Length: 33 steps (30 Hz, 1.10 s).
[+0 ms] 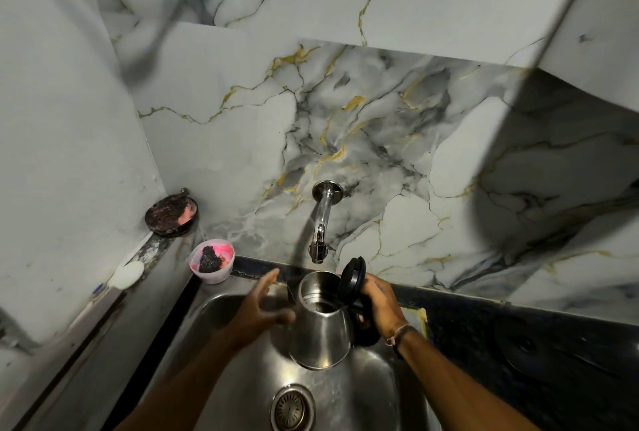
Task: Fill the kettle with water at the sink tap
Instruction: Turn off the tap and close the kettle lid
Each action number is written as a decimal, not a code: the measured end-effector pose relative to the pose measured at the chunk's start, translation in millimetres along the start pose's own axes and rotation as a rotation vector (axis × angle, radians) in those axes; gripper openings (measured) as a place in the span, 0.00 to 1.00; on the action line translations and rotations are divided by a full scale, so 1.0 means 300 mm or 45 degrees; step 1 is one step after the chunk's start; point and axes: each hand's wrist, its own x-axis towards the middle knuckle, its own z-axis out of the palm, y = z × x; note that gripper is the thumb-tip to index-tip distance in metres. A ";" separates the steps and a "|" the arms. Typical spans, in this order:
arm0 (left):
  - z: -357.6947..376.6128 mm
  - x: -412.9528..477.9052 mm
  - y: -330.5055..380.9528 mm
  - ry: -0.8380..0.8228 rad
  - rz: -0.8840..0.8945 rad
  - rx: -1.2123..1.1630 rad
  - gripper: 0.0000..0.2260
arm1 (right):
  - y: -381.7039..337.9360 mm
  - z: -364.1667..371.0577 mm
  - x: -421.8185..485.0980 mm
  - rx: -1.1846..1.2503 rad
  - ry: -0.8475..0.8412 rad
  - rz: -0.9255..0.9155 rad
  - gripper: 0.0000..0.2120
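Nearest the camera, the round drain strainer (pixel 293 408) sits in the floor of the stainless steel sink (pixel 377 392). Above it, inside the basin, the kettle (pixel 320 330) is held just below the tap spout. It is a brushed steel kettle, narrower at its open mouth than at its base, with a black lid (pixel 352 276) hinged up and back and a black handle on its right side. The right hand (pixel 380 302) is wrapped around that handle, a thin band at the wrist. The left hand (pixel 261 309) is spread wide, fingers apart, just beside the kettle's left flank; contact cannot be told. Beyond, a pink cup (pixel 212 265) holding a dark scrubber stands on the sink's back left corner. The chrome tap (pixel 321 223) juts from the marble-patterned wall (pixel 397 140), with no water visible at its spout
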 end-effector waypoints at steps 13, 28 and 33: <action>0.257 -0.057 -0.096 0.106 0.093 0.057 0.57 | -0.053 -0.094 -0.092 0.066 -0.064 0.043 0.26; 0.725 -0.109 0.210 0.268 0.206 0.341 0.52 | -0.196 -0.582 -0.176 -0.190 0.059 0.095 0.38; 0.931 -0.117 0.281 0.243 0.198 0.405 0.55 | -0.194 -0.790 -0.217 -0.394 0.132 0.126 0.33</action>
